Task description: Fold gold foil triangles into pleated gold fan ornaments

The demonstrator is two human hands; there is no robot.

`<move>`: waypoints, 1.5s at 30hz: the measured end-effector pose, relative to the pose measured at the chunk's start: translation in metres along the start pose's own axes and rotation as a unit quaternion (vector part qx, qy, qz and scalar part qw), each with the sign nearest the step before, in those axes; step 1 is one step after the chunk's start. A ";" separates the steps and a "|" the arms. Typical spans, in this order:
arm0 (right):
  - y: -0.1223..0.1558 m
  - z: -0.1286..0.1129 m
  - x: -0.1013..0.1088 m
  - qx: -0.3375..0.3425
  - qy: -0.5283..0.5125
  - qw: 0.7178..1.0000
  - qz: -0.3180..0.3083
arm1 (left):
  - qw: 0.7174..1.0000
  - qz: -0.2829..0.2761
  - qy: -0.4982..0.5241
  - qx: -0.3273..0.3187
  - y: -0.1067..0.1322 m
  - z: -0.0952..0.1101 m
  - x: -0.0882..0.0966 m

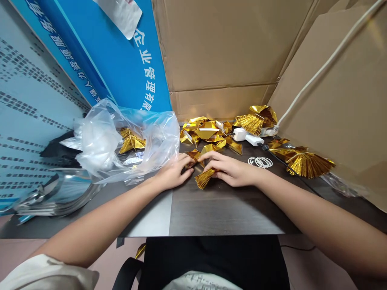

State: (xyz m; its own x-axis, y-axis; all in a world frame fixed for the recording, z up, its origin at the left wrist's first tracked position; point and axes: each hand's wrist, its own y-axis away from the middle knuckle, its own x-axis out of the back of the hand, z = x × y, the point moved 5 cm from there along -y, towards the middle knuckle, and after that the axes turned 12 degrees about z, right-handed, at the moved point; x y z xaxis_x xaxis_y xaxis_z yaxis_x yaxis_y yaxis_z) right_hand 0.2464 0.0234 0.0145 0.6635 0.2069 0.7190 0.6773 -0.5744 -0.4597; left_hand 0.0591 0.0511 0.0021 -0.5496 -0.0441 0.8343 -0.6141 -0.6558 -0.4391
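Note:
Both my hands meet at the middle of the dark table edge-on to a folded gold foil fan. Its pleated end sticks out below my right hand, whose fingers press on the foil. The fingertips of my left hand curl against the fan's crumpled upper folds. Just beyond lies a heap of gold foil pieces. White rubber bands sit to the right of my right hand. Two larger pleated gold fans rest further right.
A crumpled clear plastic bag holding gold foil lies left of my left hand. A white power adapter and a black cable sit behind the rubber bands. Cardboard sheets wall the back and right, and a blue printed board stands left.

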 end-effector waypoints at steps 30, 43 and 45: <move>0.004 0.009 -0.006 -0.105 -0.017 0.987 -0.120 | 0.993 -0.054 0.093 0.049 0.009 -0.022 0.010; 0.007 -0.004 -0.009 -0.113 -0.039 0.975 -0.186 | 0.992 -0.051 0.100 0.051 0.007 -0.020 0.009; 0.007 -0.002 -0.009 -0.113 -0.040 0.976 -0.181 | 0.992 -0.048 0.097 0.058 0.007 -0.019 0.009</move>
State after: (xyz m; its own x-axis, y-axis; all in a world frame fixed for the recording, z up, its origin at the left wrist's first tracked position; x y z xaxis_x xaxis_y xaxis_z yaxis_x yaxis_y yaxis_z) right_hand 0.2445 0.0157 0.0059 0.4229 0.4837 0.7663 0.7899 -0.6111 -0.0502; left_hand 0.0390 0.0611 0.0002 -0.5980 0.1616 0.7851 -0.6054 -0.7330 -0.3102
